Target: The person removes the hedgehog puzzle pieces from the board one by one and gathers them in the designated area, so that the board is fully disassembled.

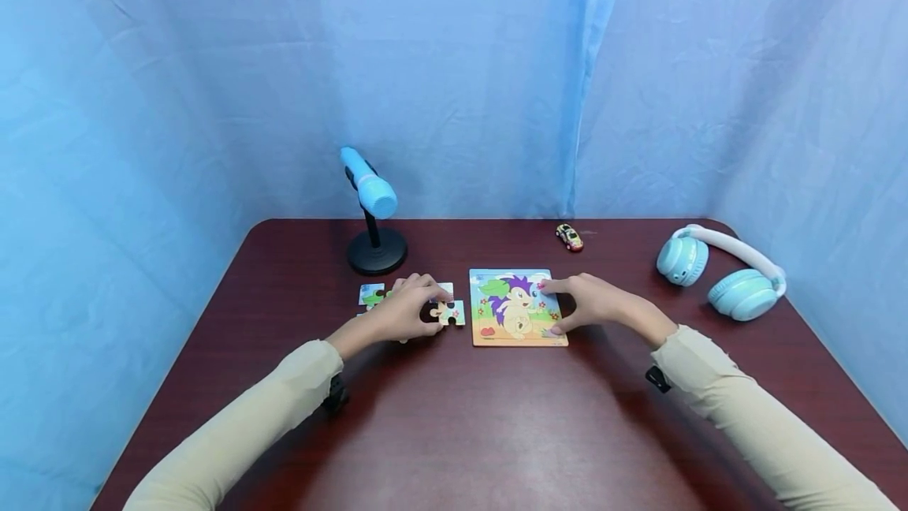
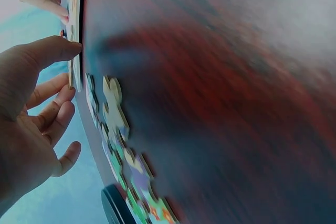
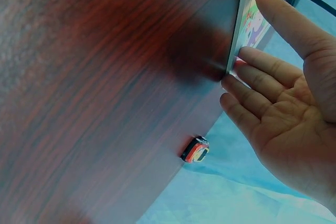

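Observation:
The left hand (image 1: 407,310) pinches a jigsaw puzzle piece (image 1: 452,313) between thumb and fingers, just left of the puzzle board. In the left wrist view this piece (image 2: 71,75) shows edge-on at the fingertips. The square puzzle board (image 1: 489,333) carries a cartoon hedgehog picture with purple spines. On the board's right side rests the right hand (image 1: 592,302), thumb and fingers extended and spread. From the right wrist, its fingertips (image 3: 244,52) meet the board's edge (image 3: 239,24). Several loose puzzle pieces (image 2: 113,108) lie beside and partly beneath the left hand.
Behind the loose pieces stands a blue microphone (image 1: 376,197) on a black round base (image 1: 377,252). A toy car (image 1: 569,237) sits near the table's back edge. Light blue headphones (image 1: 743,294) lie at the right. Blue curtains (image 1: 454,85) surround the dark wooden table (image 1: 468,432).

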